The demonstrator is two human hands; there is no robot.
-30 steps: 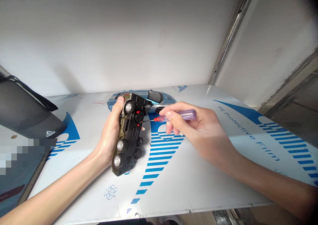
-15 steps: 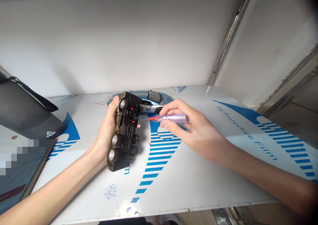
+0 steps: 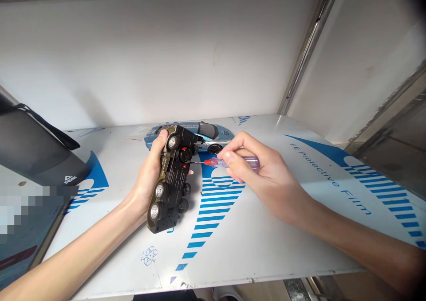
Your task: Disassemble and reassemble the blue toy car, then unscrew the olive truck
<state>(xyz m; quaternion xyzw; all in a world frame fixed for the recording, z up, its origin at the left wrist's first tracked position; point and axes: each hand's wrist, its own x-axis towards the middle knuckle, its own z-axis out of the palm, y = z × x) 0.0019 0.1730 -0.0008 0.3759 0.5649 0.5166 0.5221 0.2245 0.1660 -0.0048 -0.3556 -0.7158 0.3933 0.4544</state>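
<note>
Left hand [image 3: 148, 177] clenches an upturned olive-black toy car [image 3: 173, 181], lying crosswise to the screwdriver; right hand [image 3: 262, 177] pinches a purple-handled screwdriver [image 3: 233, 161], tip seemingly at the underside.

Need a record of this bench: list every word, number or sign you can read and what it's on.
"PE Protective Film": on the white sheet.
"PEAK", blurred: logo on the dark bag.
"HIGH S", rest hidden: on the blue toy car.
Number on that car's side: too blurred to read.
Recycling sign: printed on the sheet, no words legible.
Print on the olive toy vehicle's underside: too small to read.
</note>
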